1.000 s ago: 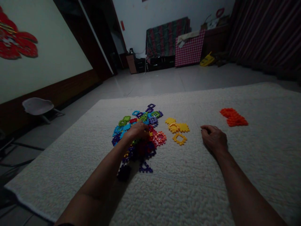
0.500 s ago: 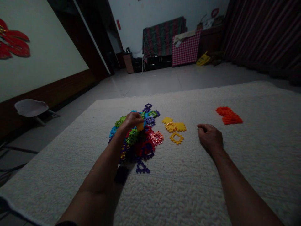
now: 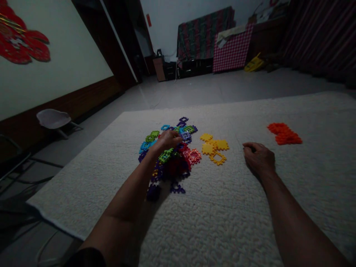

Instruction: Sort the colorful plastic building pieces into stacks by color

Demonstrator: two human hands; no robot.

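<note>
Found left hand (image 3: 167, 139) resting on top of mixed pile of interlocking plastic pieces (image 3: 179, 163), fingers bent and close together; cannot tell whether clamped on any piece. Noted right hand (image 3: 258, 159) well right of pile, down on same white rug (image 3: 222, 222) that lies beneath pile, fingers curled under, together, gripping nothing visible. Logged yellow pieces (image 3: 214, 148) just right of pile, orange pieces (image 3: 284, 133) far right of pile.

Nubbly white cloth rug (image 3: 222, 207), glossy plastic interlocking tiles (image 3: 191, 155), smooth floor (image 3: 211, 89)
</note>
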